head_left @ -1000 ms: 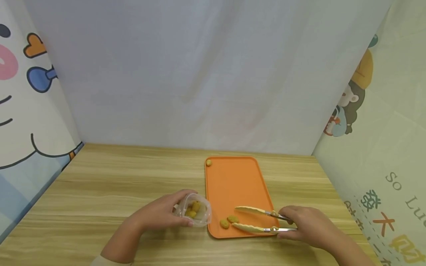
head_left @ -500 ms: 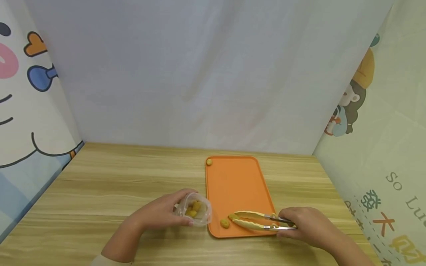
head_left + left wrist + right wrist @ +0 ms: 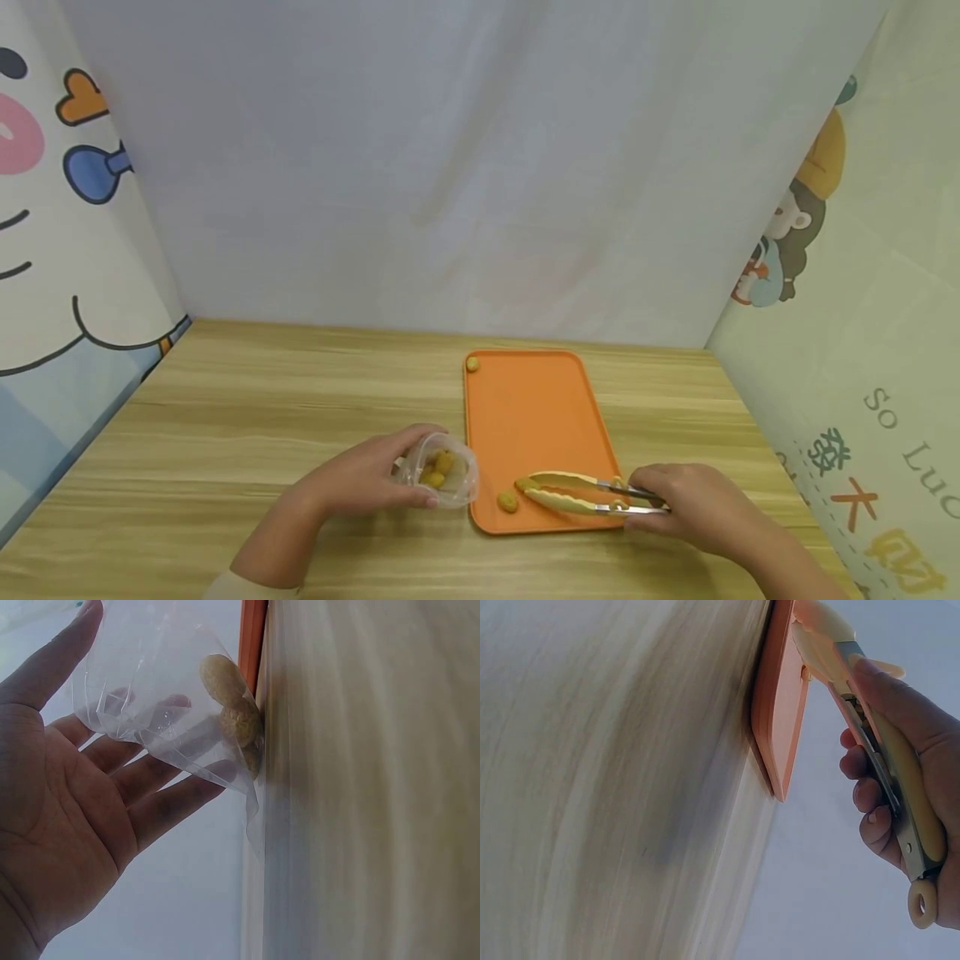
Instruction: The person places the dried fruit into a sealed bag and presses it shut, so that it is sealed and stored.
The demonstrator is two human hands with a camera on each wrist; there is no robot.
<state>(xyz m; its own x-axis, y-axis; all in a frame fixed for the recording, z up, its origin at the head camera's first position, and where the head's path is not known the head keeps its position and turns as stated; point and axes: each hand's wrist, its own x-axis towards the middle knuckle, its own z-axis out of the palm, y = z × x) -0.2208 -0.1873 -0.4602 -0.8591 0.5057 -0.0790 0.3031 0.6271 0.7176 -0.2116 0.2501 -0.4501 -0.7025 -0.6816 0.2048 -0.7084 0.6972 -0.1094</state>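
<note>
My left hand (image 3: 378, 475) holds a clear plastic bag (image 3: 161, 682) between thumb and fingers, its mouth spread toward the tray. Inside the bag lie several brownish-yellow nuggets (image 3: 223, 679), which look like small breaded pieces of food. My right hand (image 3: 693, 510) grips a pair of metal tongs (image 3: 889, 761) with cream-coloured ends. At the near part of the orange tray (image 3: 536, 417), the tong tips close around a nugget (image 3: 527, 484), seemingly touching it. Another nugget (image 3: 507, 501) sits just left of the tips, and a third nugget (image 3: 472, 364) lies in the tray's far left corner.
The tray lies on a wood-grain table (image 3: 300, 383), its left rim close to the bag. A pale cloth (image 3: 450, 167) hangs along the table's back edge. Printed cloths hang at the left and right sides.
The tong arms have come together from a wide spread, with the tips now around the nugget near the front of the tray. The left hand and the bag have hardly moved.
</note>
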